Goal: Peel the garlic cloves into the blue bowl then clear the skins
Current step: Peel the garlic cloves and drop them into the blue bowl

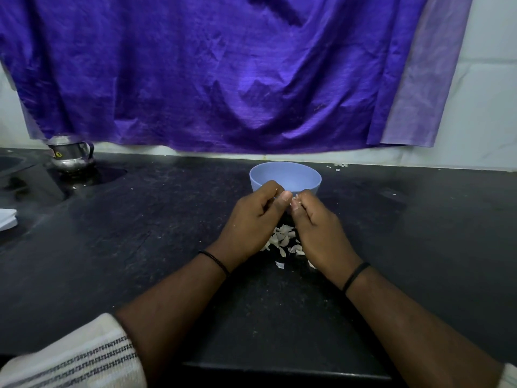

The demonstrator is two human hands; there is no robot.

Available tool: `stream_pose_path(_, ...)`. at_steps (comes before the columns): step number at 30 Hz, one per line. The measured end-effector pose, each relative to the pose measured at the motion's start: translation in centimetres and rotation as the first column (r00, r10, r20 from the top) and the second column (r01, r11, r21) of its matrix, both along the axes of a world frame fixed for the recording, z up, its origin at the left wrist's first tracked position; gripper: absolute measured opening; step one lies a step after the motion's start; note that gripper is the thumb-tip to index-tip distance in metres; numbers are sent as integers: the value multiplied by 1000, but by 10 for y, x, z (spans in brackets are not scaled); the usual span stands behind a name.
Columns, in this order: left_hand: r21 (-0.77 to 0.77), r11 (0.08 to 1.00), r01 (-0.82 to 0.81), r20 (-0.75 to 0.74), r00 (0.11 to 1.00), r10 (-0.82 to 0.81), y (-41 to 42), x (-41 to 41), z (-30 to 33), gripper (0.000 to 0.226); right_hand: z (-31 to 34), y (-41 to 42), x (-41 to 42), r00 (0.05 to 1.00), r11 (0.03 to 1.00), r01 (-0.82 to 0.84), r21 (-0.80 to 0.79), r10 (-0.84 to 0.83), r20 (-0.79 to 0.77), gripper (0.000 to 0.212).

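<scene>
Both hands are up together over the dark stone counter (167,247), just in front of the round pale-blue plastic bowl (285,176). The left hand (251,219) has its fingers curled inward and the thumb pressed forward toward the other hand. The right hand (316,222) mirrors it, fingers bent, and between the 2 sets of fingertips a small pale piece of garlic (295,201) shows, pinched from both sides; how much of it is clove and how much skin, I cannot tell.

Beneath the hands, on the counter, lies a loose heap of whitish papery garlic skins (284,239), partly hidden by the wrists, with a few scraps strayed toward the near side. The bowl stands upright beyond the heap, its near rim hidden behind the fingers; its contents cannot be seen from here.

Each wrist carries a thin black band (215,260). A cream sleeve with dark woven stripes (84,357) covers the left forearm low down.

A deep purple cloth (223,74) hangs along the tiled wall behind. A small shiny metal jug (71,155) sits far left on the counter. More pale flecks (340,166) lie by the wall, right of the bowl.
</scene>
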State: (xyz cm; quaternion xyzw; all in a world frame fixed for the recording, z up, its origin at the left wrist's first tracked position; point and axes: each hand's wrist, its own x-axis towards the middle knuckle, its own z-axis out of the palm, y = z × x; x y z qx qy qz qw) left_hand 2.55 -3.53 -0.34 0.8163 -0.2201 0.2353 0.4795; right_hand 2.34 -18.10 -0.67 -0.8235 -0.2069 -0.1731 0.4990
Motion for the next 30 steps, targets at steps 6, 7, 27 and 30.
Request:
stream_pose_path(6,-283,946,160,-129,971,-203,-11,-13,9,34,0,2,-3,992,986,-123,117,126,-18,29)
stream_pose_path(7,-333,927,174,-150,960,-235,-13,-14,10,34,2,3,-4,990,980,-129,153,136,-33,29)
stream_pose_path(27,-391,920,-26,-206,977,-60,-2,7,2,16,9,-3,5,974,888,-72,455,160,-158,7)
stream_pose_path(30,-268,961,-74,-144,989,36,2,10,0,17,11,-5,3,976,883,-69,463,156,-151,12)
